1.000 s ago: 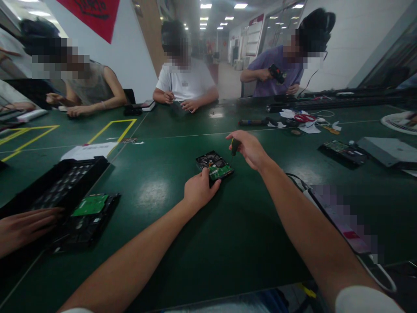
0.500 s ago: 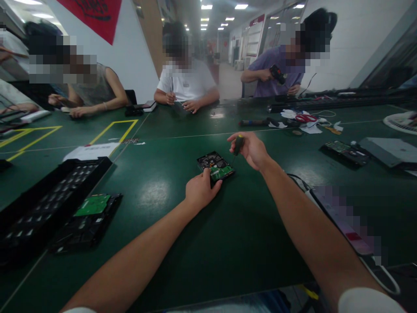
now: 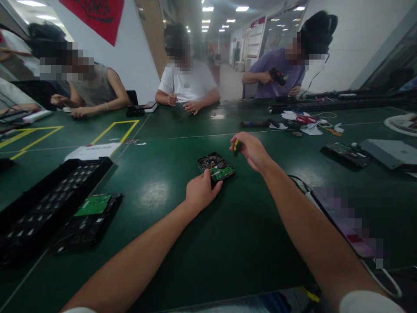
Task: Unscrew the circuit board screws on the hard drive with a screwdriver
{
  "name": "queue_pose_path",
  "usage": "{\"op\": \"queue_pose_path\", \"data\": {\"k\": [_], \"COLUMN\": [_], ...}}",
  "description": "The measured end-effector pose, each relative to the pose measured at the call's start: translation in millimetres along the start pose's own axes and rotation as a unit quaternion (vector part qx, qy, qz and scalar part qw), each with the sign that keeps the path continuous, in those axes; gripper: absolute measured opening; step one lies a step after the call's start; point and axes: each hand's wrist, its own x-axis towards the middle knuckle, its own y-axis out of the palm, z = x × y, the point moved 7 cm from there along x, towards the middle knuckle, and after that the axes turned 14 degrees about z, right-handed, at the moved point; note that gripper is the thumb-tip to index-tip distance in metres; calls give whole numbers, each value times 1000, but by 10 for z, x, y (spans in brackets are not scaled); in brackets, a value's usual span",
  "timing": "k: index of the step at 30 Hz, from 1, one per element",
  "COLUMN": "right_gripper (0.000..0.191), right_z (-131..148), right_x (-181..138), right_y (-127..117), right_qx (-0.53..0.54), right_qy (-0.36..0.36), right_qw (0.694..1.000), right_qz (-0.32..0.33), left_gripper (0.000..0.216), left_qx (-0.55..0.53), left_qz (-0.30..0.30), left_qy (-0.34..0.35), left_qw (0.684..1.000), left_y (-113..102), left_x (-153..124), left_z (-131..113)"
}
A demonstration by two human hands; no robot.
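Observation:
A hard drive (image 3: pixel 213 161) lies on the green table (image 3: pixel 182 243), its black underside and green circuit board facing up. My left hand (image 3: pixel 201 189) grips the drive's near left edge, with the thumb along the near side and a finger over the board. In my right hand (image 3: pixel 252 150) is a black and yellow screwdriver (image 3: pixel 237 148), pinched by its handle. Its thin shaft points down at the drive's right edge; whether the tip touches a screw is too small to tell.
To the left stand a long black tray (image 3: pixel 48 204) and another drive with a green board (image 3: pixel 93 206). On the right are a drive (image 3: pixel 345 155), a grey metal box (image 3: pixel 389 153) and a pixelated flat device (image 3: pixel 342 217) with cables. Several people sit across the table.
The screwdriver has turned in my right fingers, showing more yellow on its handle. My left hand and the hard drive stay in place; the view has shifted slightly.

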Motion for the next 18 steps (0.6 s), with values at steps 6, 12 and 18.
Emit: {"op": "queue_pose_path", "data": {"k": [6,12,18], "right_gripper": [20,32,25], "right_z": [1,-19,-25], "right_x": [-4,-14,-5], "right_y": [6,-43,-51], "right_qx": [26,44,-3], "right_qy": [14,21,23], "right_qw": [999,999,1000], "right_qz": [15,-10,-13], "left_gripper": [54,54,53], "left_qx": [-3,-7,-7], "left_qz": [-2,-1,2], "left_qy": [2,3,0], "left_qw": [1000,1000,1000], "left_y": [3,-4,9], "left_x": [-1,-7,4], "left_z": [8,-1,-1]}}
